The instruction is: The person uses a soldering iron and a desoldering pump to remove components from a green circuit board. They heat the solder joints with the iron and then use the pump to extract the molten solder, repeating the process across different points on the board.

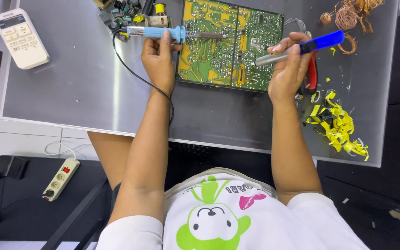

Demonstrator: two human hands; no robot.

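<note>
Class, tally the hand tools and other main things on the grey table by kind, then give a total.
Soldering iron: 1
Desoldering pump: 1
Circuit board: 1
Remote control: 1
Red-handled pliers: 1
Total: 5

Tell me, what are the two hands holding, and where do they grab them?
The left hand holds a soldering iron by its light blue handle. The right hand holds a suction pump around its middle, over the circuit board.
</note>
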